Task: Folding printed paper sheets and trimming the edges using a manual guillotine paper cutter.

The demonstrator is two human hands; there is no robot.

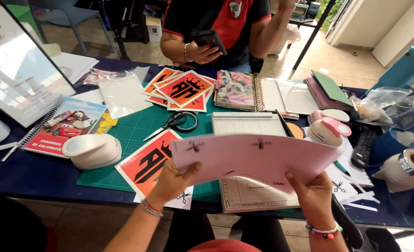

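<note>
The pink sheet (258,156) is held flat above the table, over the paper trimmer (249,161) and the green cutting mat (132,135), with small dark scissor marks printed along its edges. The left hand (172,179) grasps the sheet's near left corner, thumb on top and fingers beneath; the right hand (312,191) pinches the near right edge in the same manner. Both hands are closed on the sheet, which bows slightly between them. The step in hand appears to be the positioning of the sheet over the trimmer; a further move would call for level lowering and alignment of the printed marks with the trimmer's grid. Just left of the sheet lies an orange printed card (146,163) on the mat, with a white paper punch (92,150) beside it. Scissors (174,122) rest farther up the mat, near a fanned stack of orange cards (181,89). A pink and white punch (327,130) stands to the right. Across the table, another person's hand (200,51) holds a dark phone (209,39).
</note>
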